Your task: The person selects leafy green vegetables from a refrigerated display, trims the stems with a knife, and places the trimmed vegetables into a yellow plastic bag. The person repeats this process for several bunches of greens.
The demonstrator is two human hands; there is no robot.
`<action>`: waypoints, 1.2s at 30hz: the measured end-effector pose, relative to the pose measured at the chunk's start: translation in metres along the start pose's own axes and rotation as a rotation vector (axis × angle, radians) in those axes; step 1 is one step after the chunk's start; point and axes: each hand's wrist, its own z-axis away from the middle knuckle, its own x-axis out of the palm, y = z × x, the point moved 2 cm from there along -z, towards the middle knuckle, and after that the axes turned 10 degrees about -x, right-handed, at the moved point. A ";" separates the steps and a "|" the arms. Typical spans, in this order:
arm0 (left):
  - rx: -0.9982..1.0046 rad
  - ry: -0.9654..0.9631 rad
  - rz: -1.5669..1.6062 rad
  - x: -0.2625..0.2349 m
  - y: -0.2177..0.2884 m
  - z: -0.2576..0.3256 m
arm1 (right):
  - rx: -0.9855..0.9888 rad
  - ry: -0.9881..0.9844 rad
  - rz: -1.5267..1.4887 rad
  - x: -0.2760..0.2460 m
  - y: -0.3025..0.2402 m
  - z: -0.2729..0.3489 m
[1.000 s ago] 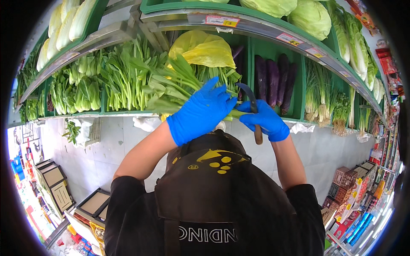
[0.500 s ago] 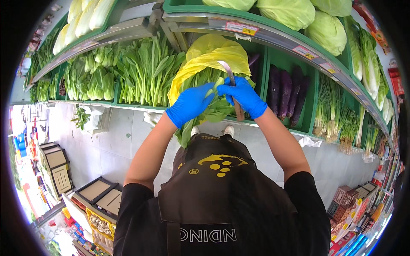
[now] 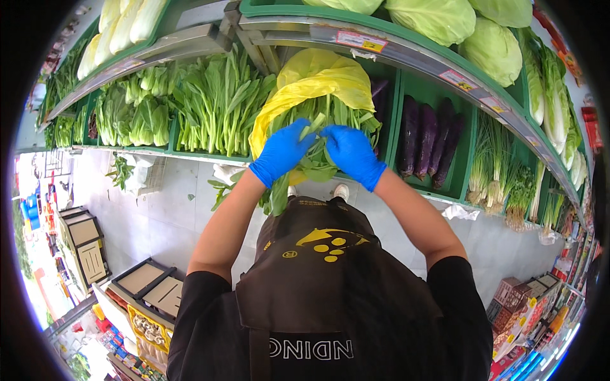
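Note:
Both my hands wear blue gloves and meet over a yellow plastic bag (image 3: pixel 311 82) of leafy greens (image 3: pixel 343 114). My left hand (image 3: pixel 281 151) is closed around a bunch of green stems, its leaves (image 3: pixel 278 195) hanging below toward my apron. A pale cut stem end (image 3: pixel 314 122) pokes up between the two hands. My right hand (image 3: pixel 354 154) is bent inward, fingertips together and touching the greens beside that stem. Whatever its fingers hold is hidden from above. No knife shows in either hand.
Green crates (image 3: pixel 467 171) line the shelf, holding leafy bunches (image 3: pixel 216 108), eggplants (image 3: pixel 427 140) and spring onions (image 3: pixel 492 165). Overhead, a metal-edged shelf (image 3: pixel 413 54) carries cabbages (image 3: pixel 432 19). A leafy sprig (image 3: pixel 119 170) hangs at the left. Boxes (image 3: pixel 149 289) stand behind me.
The curved knife in my right hand has gone from sight. That hand has turned inward and lowered slightly. More leaves now stick out left of my left wrist.

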 end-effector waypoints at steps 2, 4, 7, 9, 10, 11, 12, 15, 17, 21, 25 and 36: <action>-0.007 0.010 -0.054 0.007 0.010 0.002 | 0.047 -0.029 0.036 0.008 0.001 0.007; 0.010 -0.009 -0.051 0.012 0.015 0.002 | 0.072 -0.018 0.046 0.011 0.004 0.010; -0.005 0.015 -0.086 0.016 0.015 0.002 | 0.093 0.012 0.050 0.009 0.006 0.011; -0.014 0.019 -0.092 0.020 0.015 0.002 | 0.115 -0.026 0.068 0.006 0.006 0.011; -0.013 0.017 -0.087 0.023 0.015 0.001 | 0.120 -0.038 0.079 0.005 0.009 0.012; -0.014 0.018 -0.089 0.023 0.013 0.001 | 0.122 -0.046 0.086 0.006 0.012 0.013; 0.001 0.043 -0.048 0.024 0.012 0.002 | 0.123 -0.056 0.092 0.008 0.017 0.014; -0.002 0.101 0.082 0.021 0.013 0.006 | 0.234 -0.195 0.146 0.015 0.061 0.037; -0.069 0.122 0.178 0.003 0.018 0.011 | 0.263 -0.141 0.149 0.023 0.103 0.079; 0.007 0.124 0.190 -0.017 0.005 0.034 | 0.221 0.062 0.086 0.036 0.092 0.075; 0.095 0.115 0.093 -0.042 0.002 0.061 | 0.664 -0.150 -0.592 0.038 0.033 0.039; 1.045 0.169 -0.493 -0.077 0.018 0.095 | 0.770 -0.539 -1.942 0.098 -0.096 -0.069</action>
